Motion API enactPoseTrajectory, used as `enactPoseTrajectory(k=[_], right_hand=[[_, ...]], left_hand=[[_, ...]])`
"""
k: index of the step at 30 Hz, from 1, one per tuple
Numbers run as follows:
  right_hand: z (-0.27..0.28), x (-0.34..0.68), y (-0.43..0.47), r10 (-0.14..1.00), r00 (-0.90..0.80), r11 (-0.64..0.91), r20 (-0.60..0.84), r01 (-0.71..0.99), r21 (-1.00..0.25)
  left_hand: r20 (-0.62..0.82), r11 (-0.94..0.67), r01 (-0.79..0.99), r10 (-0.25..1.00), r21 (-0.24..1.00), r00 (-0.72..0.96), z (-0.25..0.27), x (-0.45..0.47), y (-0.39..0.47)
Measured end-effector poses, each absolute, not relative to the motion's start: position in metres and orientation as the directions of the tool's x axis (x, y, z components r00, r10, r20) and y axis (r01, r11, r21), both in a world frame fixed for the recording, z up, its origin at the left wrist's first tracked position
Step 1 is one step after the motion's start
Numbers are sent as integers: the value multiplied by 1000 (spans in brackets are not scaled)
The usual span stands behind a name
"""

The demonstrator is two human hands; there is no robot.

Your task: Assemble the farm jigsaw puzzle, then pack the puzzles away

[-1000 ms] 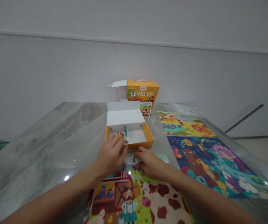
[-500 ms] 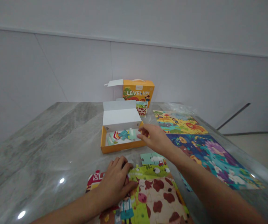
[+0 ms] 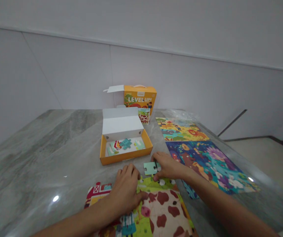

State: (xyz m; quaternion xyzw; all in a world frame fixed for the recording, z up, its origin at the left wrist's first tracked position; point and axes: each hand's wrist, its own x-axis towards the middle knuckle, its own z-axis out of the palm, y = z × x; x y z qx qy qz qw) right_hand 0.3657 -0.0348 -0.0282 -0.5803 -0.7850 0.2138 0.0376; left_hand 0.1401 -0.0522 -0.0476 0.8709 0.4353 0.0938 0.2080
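Head view: the left hand (image 3: 128, 191) rests palm down on the farm puzzle (image 3: 167, 209), thumb spread toward the cow's head. Its grip is released, with nothing seen in the fingers. One second ago this hand was at the orange tray box (image 3: 126, 160); by half a second ago it was already on the puzzle, and it remains there.

The right hand (image 3: 167, 165) is at the far edge of the farm puzzle, fingers curved over the right part of the pale green pieces (image 3: 150, 168). Whether it grasps a piece cannot be told, the fingertips being partly hidden. Half a second ago it was at the right end of the tray box; it has since come down toward the person.

The farm puzzle lies at the near edge of view, partly covered by the left hand and forearm. The tray box stands beyond it, lid raised, with a teal piece (image 3: 126, 143) among the loose pieces inside, as half a second ago.

The lion puzzle (image 3: 184, 130) and dark blue puzzle (image 3: 205, 158) remain flat on the table (image 3: 57, 161), to the right. The LEVEL UP! box (image 3: 141, 93) stands behind the tray box, unchanged.
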Motion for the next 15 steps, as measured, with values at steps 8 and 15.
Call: enactPoseTrajectory(k=[8, 15], right_hand=[[-33, 366, -41, 866, -500, 453, 8, 776, -439], [-45, 367, -32, 802, -515, 597, 302, 691, -408]], left_hand=[[4, -534, 721, 805, 441, 594, -51, 137, -56], [19, -553, 703, 792, 447, 611, -53, 138, -52]])
